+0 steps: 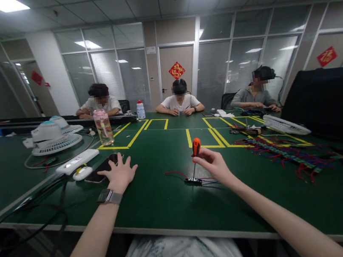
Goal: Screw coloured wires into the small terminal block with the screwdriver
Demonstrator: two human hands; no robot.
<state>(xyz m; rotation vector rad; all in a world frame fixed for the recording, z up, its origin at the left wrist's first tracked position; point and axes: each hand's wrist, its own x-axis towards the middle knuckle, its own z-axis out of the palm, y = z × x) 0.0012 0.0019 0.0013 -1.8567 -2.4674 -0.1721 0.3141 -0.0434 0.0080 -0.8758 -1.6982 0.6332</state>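
My right hand (pixel 213 164) pinches an orange and black screwdriver (pixel 196 147) by its handle, shaft pointing down. The screwdriver's tip meets a small circuit board (pixel 193 181) that lies on the green table (pixel 157 208). Red and blue wires (pixel 176 172) run out from the board's two sides. To the left, my left hand (pixel 119 173) is spread with fingers apart, over the near end of a dark smartphone (pixel 98 170); whether it touches the phone I cannot tell. A watch (pixel 109 196) sits on my left wrist.
Left of the phone lie a white earbud case (pixel 82 173), a power strip (pixel 78 161) and white fans (pixel 55 137). A pink-capped bottle (pixel 103 128) stands behind. Many wired boards (pixel 278 151) spread over the right side. Three people (pixel 181 101) sit across the table.
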